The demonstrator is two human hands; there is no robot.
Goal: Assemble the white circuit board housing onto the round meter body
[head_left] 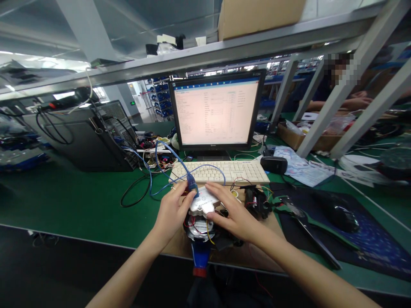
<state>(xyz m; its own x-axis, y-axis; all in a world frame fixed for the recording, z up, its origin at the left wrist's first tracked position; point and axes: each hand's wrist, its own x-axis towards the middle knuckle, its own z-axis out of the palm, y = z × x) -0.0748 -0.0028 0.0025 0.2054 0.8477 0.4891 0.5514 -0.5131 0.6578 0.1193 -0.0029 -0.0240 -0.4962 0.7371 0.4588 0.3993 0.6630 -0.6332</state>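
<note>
My left hand [171, 208] pinches a blue cable's plug [192, 183] between thumb and fingers, at the upper left edge of a white plastic module [206, 199]. Whether the plug sits fully in the module cannot be made out. Fingers and thumb of my right hand [236, 214] close on the module's right side. Beneath it lies a round black-rimmed part [199, 231] with red and yellow wires, and a blue handle-like piece [201, 254] with a red end points toward me. A black wired assembly [255, 201] is right of my right hand.
Behind my hands are a white keyboard [221, 172] and a lit monitor [218, 111]. Green-handled pliers [316, 229] and a black mouse [337, 211] lie on the mouse pad at right. A black computer case [86, 143] stands at left. Another person's hands [358, 100] show far right.
</note>
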